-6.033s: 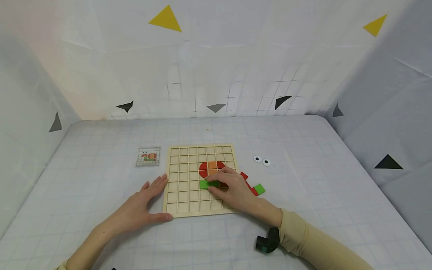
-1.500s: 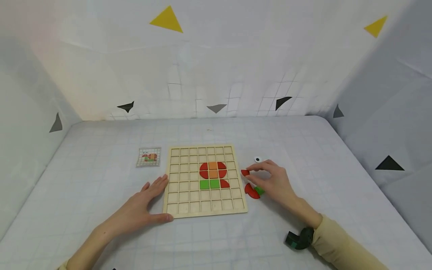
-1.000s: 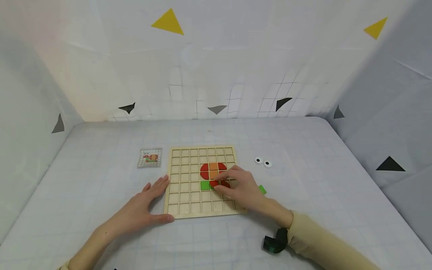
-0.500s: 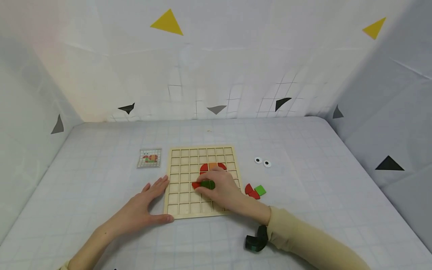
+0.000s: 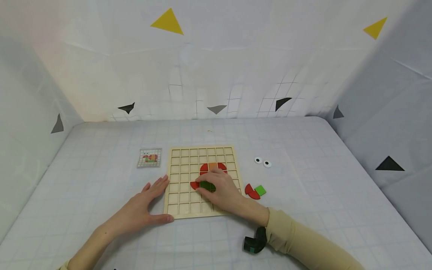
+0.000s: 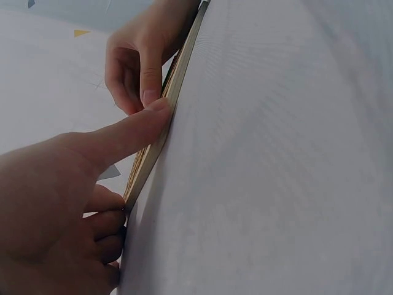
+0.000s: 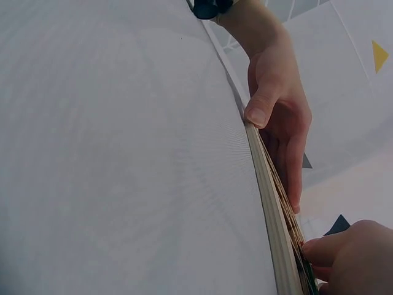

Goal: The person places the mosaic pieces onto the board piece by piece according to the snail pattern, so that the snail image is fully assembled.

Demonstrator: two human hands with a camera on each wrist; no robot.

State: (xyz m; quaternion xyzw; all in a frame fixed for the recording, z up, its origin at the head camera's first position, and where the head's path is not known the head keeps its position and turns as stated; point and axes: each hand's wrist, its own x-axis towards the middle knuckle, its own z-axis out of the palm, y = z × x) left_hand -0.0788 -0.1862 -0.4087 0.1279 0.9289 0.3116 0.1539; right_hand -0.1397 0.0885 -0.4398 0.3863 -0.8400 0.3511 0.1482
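Observation:
A wooden grid board point(image 5: 183, 208) lies at the middle of the table. At its left edge rests my left hand point(image 5: 141, 207), fingers fairly straight and thumb on the near-left corner; the left wrist view shows that thumb point(image 6: 132, 132) against the rim. Over the board, my right hand point(image 5: 224, 191) pinches a red quarter-circle tile point(image 5: 194, 185) with thumb and fingers, in the cell left of the green square tiles point(image 5: 207, 185). Above these sit red rounded tiles point(image 5: 204, 168) and an orange square tile point(image 5: 213, 165), partly hidden by the hand.
Right of the board lie red quarter-circle tiles point(image 5: 254, 195) and a green square tile point(image 5: 260, 190). Two round eye pieces point(image 5: 258, 160) sit farther back. A small picture card point(image 5: 149, 158) lies left of the board. A dark wrist device point(image 5: 255, 242) hangs by the right sleeve.
My right hand has picked up a red quarter-circle tile from the right and brought it left across the board to the cell beside the green squares. The left hand has stayed in place.

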